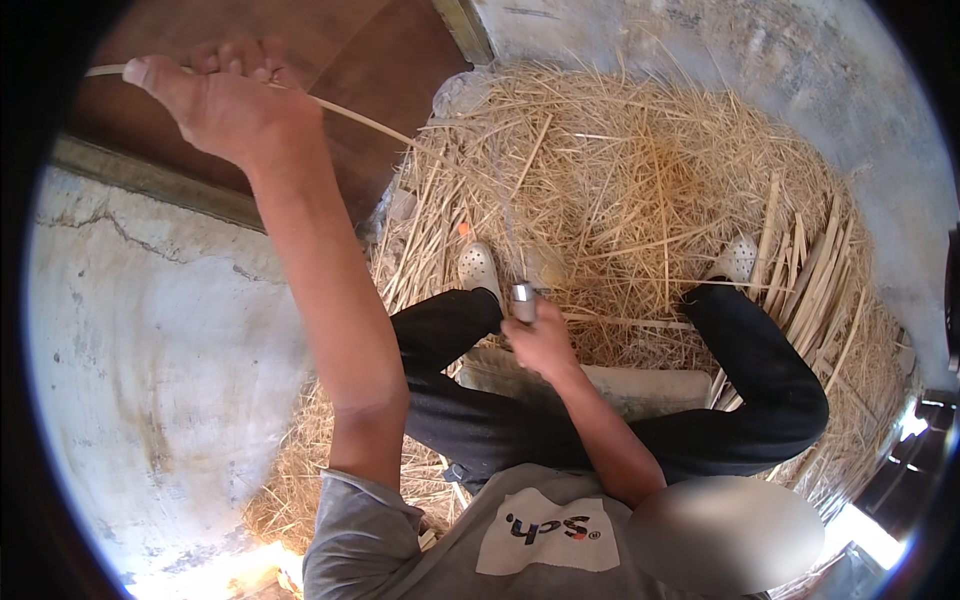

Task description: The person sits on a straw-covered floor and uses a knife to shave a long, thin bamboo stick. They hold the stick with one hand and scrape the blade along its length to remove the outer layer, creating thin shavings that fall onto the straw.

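Note:
Raised high at the upper left, my left hand (225, 100) closes around a long, thin, pale strip (370, 124), apparently split bamboo or cane. One end of the strip pokes out past my thumb; the other runs right and down toward the straw pile. My right hand (543, 342), low between my knees, grips a knife-like tool (523, 294) with a shiny metal collar. Its blade is thin and blurred, pointing away from me over the straw, so its exact kind is unclear. Between the tool and the strip there is a wide gap.
Heaped straw-like shavings (620, 180) cover the floor before me. Split sticks (815, 270) lie by my right shoe (737, 258). A pale block (640, 390) sits near my legs. Plastered walls (160, 340) stand left and right; a brown panel (350, 70) stands at upper left.

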Demonstrator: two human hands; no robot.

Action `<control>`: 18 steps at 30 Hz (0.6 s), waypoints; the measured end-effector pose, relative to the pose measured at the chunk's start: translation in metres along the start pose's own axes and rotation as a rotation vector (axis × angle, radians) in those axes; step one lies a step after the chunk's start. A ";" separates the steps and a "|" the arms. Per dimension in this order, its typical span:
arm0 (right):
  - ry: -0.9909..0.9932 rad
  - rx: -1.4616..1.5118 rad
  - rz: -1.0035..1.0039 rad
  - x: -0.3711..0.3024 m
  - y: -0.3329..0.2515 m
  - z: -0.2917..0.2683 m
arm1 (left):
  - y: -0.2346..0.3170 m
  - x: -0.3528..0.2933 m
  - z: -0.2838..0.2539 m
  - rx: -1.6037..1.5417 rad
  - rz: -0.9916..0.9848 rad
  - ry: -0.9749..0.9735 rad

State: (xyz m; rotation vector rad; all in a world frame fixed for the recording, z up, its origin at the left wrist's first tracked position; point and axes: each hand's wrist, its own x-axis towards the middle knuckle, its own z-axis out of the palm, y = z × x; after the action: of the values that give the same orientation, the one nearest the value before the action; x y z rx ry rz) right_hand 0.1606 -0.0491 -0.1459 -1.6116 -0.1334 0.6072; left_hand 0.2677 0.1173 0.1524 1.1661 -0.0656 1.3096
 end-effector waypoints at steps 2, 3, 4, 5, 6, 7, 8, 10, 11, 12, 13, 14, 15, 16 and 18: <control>0.009 -0.027 -0.207 0.000 -0.023 0.011 | 0.000 -0.003 -0.001 -0.001 -0.008 0.007; -0.020 -0.024 -0.199 -0.004 -0.048 0.012 | 0.004 -0.004 0.001 0.007 -0.006 0.033; -0.049 -0.021 -0.196 -0.007 -0.063 0.014 | 0.008 -0.004 0.003 0.013 0.003 0.059; 0.010 -0.052 -0.205 0.002 -0.050 0.015 | 0.007 -0.004 0.008 0.017 0.007 0.111; 0.068 -0.083 -0.215 0.017 -0.018 0.019 | 0.006 -0.006 0.010 0.023 0.012 0.164; 0.125 -0.113 -0.226 0.033 0.014 0.019 | 0.004 -0.005 0.012 0.027 0.019 0.217; 0.068 -0.022 0.054 0.043 0.043 0.011 | 0.003 -0.003 0.010 0.031 0.014 0.211; 0.077 -0.017 0.348 0.056 0.111 -0.010 | 0.000 0.002 0.002 0.041 -0.005 0.196; 0.149 -0.106 0.362 0.059 0.147 -0.020 | -0.001 0.005 -0.001 0.037 -0.003 0.195; 0.129 -0.204 0.394 0.068 0.193 -0.030 | -0.002 0.006 -0.003 0.029 -0.007 0.194; 0.115 -0.302 0.426 0.080 0.238 -0.041 | -0.005 0.007 -0.002 0.015 -0.013 0.192; 0.083 -0.402 0.463 0.084 0.261 -0.044 | -0.006 0.009 -0.004 0.014 -0.004 0.152; 0.027 -0.369 0.398 0.079 0.249 -0.040 | -0.005 0.009 -0.009 0.029 0.013 0.114; -0.028 -0.335 0.332 0.072 0.212 -0.036 | -0.006 0.010 -0.012 0.042 0.030 0.077; -0.050 -0.176 0.277 0.054 0.142 -0.028 | -0.008 0.008 -0.005 0.083 0.037 0.060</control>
State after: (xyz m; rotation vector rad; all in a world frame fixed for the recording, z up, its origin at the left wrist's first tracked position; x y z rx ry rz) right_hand 0.1821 -0.0716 -0.2972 -1.8010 0.0002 0.8692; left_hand 0.2743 0.1279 0.1501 1.1994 0.0111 1.3907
